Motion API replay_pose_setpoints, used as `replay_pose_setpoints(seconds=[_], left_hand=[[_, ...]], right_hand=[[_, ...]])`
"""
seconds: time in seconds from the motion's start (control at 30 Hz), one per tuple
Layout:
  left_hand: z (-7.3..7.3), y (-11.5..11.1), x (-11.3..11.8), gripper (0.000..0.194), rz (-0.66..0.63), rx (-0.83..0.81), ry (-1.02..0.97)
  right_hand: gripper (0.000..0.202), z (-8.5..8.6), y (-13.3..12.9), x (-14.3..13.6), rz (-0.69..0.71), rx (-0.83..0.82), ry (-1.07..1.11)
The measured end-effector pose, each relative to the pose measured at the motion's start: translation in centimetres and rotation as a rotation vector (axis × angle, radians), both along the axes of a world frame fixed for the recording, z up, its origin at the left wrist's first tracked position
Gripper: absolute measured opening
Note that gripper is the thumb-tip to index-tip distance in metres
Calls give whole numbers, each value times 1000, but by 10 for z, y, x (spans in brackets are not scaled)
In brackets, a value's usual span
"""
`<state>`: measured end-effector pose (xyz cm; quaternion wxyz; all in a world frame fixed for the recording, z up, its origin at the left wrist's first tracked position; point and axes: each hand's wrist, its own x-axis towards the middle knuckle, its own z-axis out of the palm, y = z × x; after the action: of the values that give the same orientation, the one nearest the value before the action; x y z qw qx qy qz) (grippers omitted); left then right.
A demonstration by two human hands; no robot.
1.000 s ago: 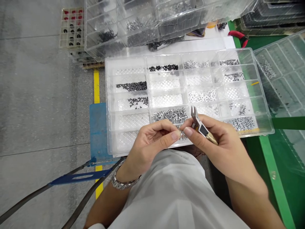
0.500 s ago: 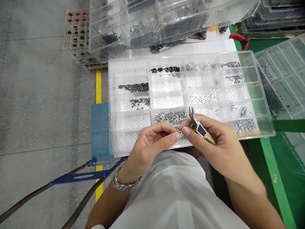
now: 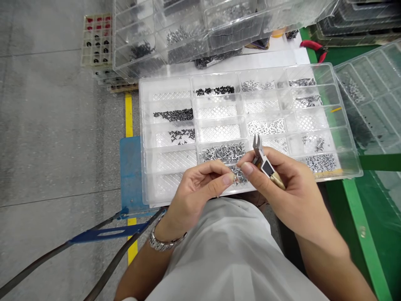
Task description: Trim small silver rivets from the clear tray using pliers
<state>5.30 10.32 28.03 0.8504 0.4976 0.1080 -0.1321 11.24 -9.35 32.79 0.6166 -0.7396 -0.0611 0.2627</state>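
Observation:
My left hand (image 3: pixel 205 184) is closed in a pinch over the near edge of the clear compartment box (image 3: pixel 171 161). A tiny shiny bit shows at its fingertips, too small to name. My right hand (image 3: pixel 282 179) is wrapped around a pair of small cutting pliers (image 3: pixel 265 166), their jaws pointing up and away from me. Its thumb and forefinger are pinched close together, a short gap from my left fingertips. Below and behind the fingers lie silver screws (image 3: pixel 224 153) in their compartments.
Black screws (image 3: pixel 175 114) and white small parts (image 3: pixel 266 127) fill other compartments. A larger clear bin (image 3: pixel 188 54) stands behind. Red-handled pliers (image 3: pixel 313 45) lie at the back right, near another clear box (image 3: pixel 369 104). A blue chair (image 3: pixel 133 175) is at the left.
My right hand has drawn slightly right, widening the gap between my fingertips. The pliers have turned a little, their jaws now more upright. My left hand has barely moved.

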Motion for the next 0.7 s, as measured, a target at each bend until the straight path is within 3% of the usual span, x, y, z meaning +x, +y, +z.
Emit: replay_pose_setpoints(seconds=[0.17,0.3,0.5,0.7], left_hand=[[0,5,-2,19,41,46,40],[-4,13,-6,19,154,86,15],[-21,26,-12,12,422,287,32],[-34,25,-10,18,475,317,104]], right_hand=[[13,-2,3,7,-4,-7,-25],[15,-13,7,14,-18,-103,-117],[22,-37,8,38,-111,-357,-300],[23,-52,12,67,-116,-393,-368]])
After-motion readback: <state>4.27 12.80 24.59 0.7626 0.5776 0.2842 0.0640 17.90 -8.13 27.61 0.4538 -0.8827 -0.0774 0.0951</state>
